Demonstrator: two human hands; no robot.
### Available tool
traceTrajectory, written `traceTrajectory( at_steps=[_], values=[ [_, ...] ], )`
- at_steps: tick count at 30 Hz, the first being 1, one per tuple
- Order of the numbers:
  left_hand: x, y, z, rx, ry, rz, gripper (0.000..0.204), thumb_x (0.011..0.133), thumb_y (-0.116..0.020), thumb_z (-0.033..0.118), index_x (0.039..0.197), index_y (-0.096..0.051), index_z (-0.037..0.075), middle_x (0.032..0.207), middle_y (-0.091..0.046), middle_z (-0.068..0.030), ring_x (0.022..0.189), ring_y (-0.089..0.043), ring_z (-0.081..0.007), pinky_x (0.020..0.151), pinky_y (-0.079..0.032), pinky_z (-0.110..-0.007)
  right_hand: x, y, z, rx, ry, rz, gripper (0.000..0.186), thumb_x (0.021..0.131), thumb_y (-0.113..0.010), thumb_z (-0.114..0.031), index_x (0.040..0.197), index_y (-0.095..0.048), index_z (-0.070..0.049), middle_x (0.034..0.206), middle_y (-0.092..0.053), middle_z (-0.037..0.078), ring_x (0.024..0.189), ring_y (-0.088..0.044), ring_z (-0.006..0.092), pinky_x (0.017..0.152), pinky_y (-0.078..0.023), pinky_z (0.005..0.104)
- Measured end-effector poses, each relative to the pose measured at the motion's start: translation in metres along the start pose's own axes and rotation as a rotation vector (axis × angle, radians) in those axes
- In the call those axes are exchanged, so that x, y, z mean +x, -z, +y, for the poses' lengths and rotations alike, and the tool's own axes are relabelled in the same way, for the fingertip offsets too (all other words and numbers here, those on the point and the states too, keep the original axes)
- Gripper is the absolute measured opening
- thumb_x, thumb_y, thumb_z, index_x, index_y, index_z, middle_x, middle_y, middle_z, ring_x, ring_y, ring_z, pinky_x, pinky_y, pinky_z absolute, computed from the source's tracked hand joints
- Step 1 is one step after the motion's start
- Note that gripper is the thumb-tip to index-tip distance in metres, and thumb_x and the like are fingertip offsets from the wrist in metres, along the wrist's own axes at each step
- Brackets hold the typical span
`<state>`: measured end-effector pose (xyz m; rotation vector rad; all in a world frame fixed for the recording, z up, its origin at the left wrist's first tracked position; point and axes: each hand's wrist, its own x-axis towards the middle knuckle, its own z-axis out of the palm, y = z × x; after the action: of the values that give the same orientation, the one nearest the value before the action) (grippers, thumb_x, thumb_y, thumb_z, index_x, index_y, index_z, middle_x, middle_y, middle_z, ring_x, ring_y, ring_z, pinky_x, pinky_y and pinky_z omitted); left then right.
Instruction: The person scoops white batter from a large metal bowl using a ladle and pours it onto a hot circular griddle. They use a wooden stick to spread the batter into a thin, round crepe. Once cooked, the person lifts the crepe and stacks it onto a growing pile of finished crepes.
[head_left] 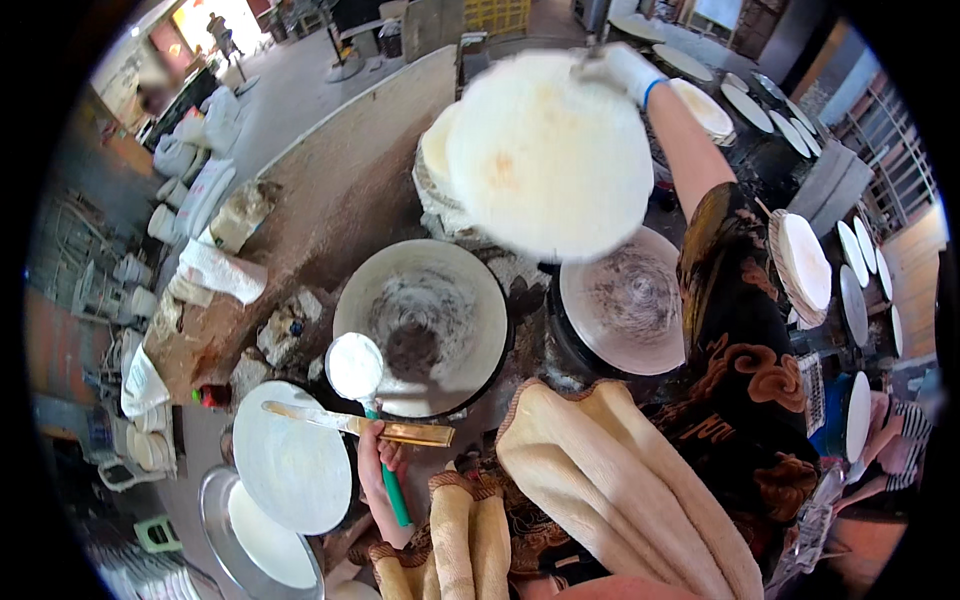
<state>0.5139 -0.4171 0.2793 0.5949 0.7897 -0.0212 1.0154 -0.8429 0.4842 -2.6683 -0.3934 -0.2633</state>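
Observation:
My right hand (620, 76), in a white glove, is raised at the far side and grips the upper edge of a large round thin pancake (550, 160), pale with brown patches and blurred by motion. Part of a stack of similar pancakes (436, 150) shows behind it. My left hand (378, 455) is closed around a ladle (355, 367) with a green handle and a bowl of white batter, together with a long flat spatula (420, 433). Beyond the ladle is a round, scorched left pan (440, 300). The right pan (625, 300) lies partly beneath the pancake.
At lower left, a pale round disc (292, 480) overlaps a metal basin (212, 510) of white batter. Cream towels (610, 480) cover my lap. A low wall (330, 180) runs along the far left. Several round discs (748, 107) lie at right, near another person (880, 450).

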Motion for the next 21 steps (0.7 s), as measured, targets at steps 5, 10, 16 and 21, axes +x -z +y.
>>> traceTrajectory(
  at_steps=[5, 10, 16, 21],
  values=[
    [-0.005, 0.012, -0.002, -0.139, -0.043, 0.015, 0.009, 0.091, -0.055, 0.012, 0.083, -0.051, 0.01, 0.05, -0.039, 0.0064, 0.033, -0.037, -0.0041, 0.027, -0.033, -0.018, 0.032, 0.041, -0.094, 0.0, 0.437, 0.399, 0.042, 0.079, -0.063, -0.04, 0.092, -0.07, 0.0, 0.084, -0.068, 0.022, 0.079, -0.068, 0.0279, 0.072, -0.051, 0.038],
    [-0.021, 0.004, -0.002, -0.126, -0.029, 0.093, 0.02, 0.092, -0.055, 0.016, 0.073, -0.047, 0.014, 0.047, -0.037, 0.0068, 0.032, -0.038, -0.0049, 0.027, -0.033, -0.019, 0.031, -0.077, -0.073, -0.367, 0.523, 0.383, 0.024, 0.088, -0.057, -0.032, 0.105, -0.069, -0.022, 0.096, -0.068, 0.003, 0.089, -0.063, 0.0277, 0.076, -0.051, 0.0387],
    [-0.019, 0.019, -0.009, -0.027, 0.048, 0.164, 0.038, 0.09, -0.058, 0.026, 0.059, -0.037, 0.019, 0.04, -0.04, 0.0053, 0.028, -0.037, -0.0081, 0.025, -0.029, -0.021, -0.03, -0.214, 0.027, -0.761, 0.463, 0.113, 0.028, 0.088, -0.046, -0.022, 0.112, -0.061, -0.021, 0.109, -0.063, -0.001, 0.105, -0.057, 0.0179, 0.087, -0.044, 0.038],
    [-0.04, 0.017, -0.009, -0.038, 0.053, 0.293, 0.035, 0.087, -0.06, 0.026, 0.061, -0.039, 0.018, 0.039, -0.038, 0.0063, 0.027, -0.034, -0.0078, 0.026, -0.025, -0.021, -0.042, -0.257, 0.041, -0.783, 0.351, 0.055, 0.031, 0.088, -0.044, -0.021, 0.114, -0.061, -0.02, 0.115, -0.061, 0.0, 0.111, -0.054, 0.02, 0.095, -0.038, 0.0414]
  ],
)
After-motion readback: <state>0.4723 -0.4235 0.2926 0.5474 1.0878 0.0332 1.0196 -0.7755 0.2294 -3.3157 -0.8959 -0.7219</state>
